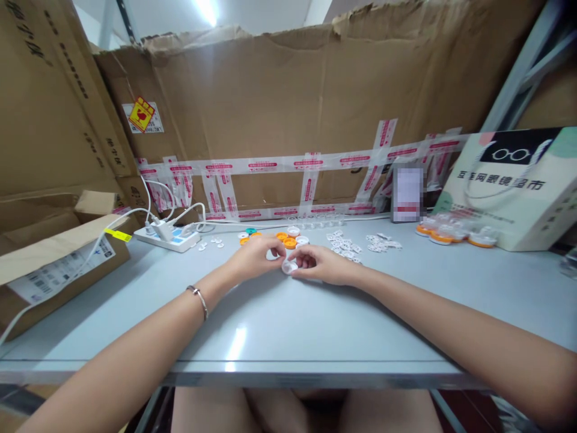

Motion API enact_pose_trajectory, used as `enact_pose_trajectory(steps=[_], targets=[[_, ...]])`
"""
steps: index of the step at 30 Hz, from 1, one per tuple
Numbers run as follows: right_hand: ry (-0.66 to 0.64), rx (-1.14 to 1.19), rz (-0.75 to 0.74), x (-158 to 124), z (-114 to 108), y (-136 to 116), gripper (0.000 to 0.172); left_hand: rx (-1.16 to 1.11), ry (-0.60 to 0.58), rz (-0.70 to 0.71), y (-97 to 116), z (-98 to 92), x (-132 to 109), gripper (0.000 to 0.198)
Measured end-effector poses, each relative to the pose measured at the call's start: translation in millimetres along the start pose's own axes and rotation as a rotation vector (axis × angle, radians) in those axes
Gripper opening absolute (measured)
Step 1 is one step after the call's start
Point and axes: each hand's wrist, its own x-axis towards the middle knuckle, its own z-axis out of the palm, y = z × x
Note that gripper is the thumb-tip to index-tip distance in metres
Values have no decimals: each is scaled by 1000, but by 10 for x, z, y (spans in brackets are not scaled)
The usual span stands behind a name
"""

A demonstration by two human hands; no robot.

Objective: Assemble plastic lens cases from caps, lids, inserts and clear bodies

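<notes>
Pressure light, white cap (287, 269) level

The white cap sits between both hands, at or just above the desk (288, 331). At its three o'clock, the right hand (328, 266) pinches its rim; at nine, the left hand (256, 257) has curled fingers, grip unclear. Best keep the right pinch steady, clear of orange rings (289, 243) at twelve.

A small, round white cap (288, 267), shallow and hollow with a raised rim, sits between the fingertips of the left hand (262, 255) and right hand (325, 264). Its hollow side shows; whether it touches the table (288, 325) is unclear.
</notes>
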Motion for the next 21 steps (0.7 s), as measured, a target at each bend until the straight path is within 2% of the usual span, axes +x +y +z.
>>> enact_pose_trajectory(steps=[4, 21], targets=[[8, 52, -19, 36, 17, 82, 38, 24, -10, 7, -38, 98, -2, 7], [4, 6, -48, 49, 20, 69, 34, 41, -58, 51, 17, 109, -15, 10]])
